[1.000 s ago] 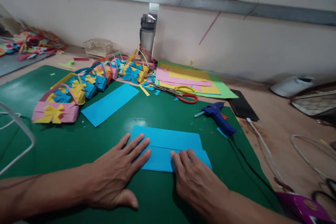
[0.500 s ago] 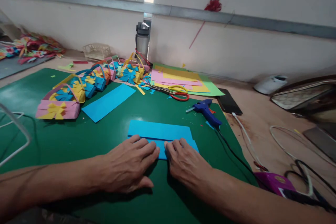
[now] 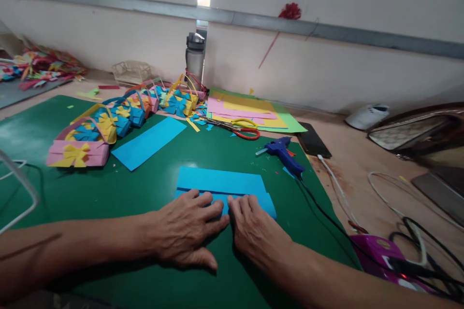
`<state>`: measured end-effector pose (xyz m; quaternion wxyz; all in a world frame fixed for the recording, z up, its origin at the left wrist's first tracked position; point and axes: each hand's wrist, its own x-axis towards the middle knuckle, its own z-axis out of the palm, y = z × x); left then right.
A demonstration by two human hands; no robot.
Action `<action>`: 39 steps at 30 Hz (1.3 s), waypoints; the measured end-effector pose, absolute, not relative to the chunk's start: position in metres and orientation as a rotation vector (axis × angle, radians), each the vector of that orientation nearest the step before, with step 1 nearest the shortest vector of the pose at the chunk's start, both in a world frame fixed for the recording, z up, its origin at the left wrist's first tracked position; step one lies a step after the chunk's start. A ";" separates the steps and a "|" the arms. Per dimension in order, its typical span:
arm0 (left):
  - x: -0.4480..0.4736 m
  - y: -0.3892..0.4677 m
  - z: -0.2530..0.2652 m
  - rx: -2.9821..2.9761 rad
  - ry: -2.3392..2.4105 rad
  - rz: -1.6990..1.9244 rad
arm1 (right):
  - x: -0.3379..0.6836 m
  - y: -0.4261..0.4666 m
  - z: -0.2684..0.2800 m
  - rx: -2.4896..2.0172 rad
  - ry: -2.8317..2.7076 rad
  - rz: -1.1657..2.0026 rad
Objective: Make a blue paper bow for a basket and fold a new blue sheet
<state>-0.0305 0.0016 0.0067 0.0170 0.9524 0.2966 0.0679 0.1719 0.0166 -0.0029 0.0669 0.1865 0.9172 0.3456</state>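
A blue paper sheet (image 3: 221,180), folded lengthwise, lies on the green mat before me. Its near flap is turned up, and the flap's right end sticks out past the back layer. My left hand (image 3: 192,227) rests palm down on the flap, fingers spread and thumb out to the side. Beside it, my right hand (image 3: 252,222) presses the flap with its fingers stretched forward and close together; its thumb is hidden. A second blue paper strip (image 3: 149,144) lies flat farther back on the left.
Small paper baskets with bows (image 3: 78,153) line the left back. A blue glue gun (image 3: 284,154) with a black cord, scissors (image 3: 246,130), stacked coloured paper (image 3: 250,111) and a phone (image 3: 314,140) lie right of centre. A bottle (image 3: 195,60) stands by the wall.
My left hand's fingers have spread and slid slightly right along the flap, the thumb reaching farther out. My right hand stays on the paper. The view has shifted a little.
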 end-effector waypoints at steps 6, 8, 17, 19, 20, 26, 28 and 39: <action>-0.061 -0.011 0.005 2.951 1.005 0.188 | 0.167 0.018 0.005 0.538 2.699 1.000; -0.074 -0.017 0.004 2.963 1.065 0.201 | 0.168 0.019 0.005 0.534 2.716 1.020; -0.118 -0.046 0.001 3.043 1.355 0.295 | 0.171 0.023 0.002 0.522 2.775 1.012; -0.123 -0.049 -0.001 3.062 1.438 0.364 | 0.174 0.022 -0.002 0.516 2.787 1.008; -0.123 -0.049 -0.001 3.086 1.458 0.415 | 0.176 0.022 -0.004 0.506 2.796 1.006; -0.094 -0.044 0.006 3.266 1.323 0.363 | 0.183 0.021 -0.015 0.474 2.924 1.079; -0.081 -0.042 0.008 3.319 1.281 0.239 | 0.182 0.020 -0.012 0.531 2.915 1.082; -0.067 -0.030 0.007 3.297 1.356 -0.012 | 0.168 0.026 0.001 0.608 2.818 1.015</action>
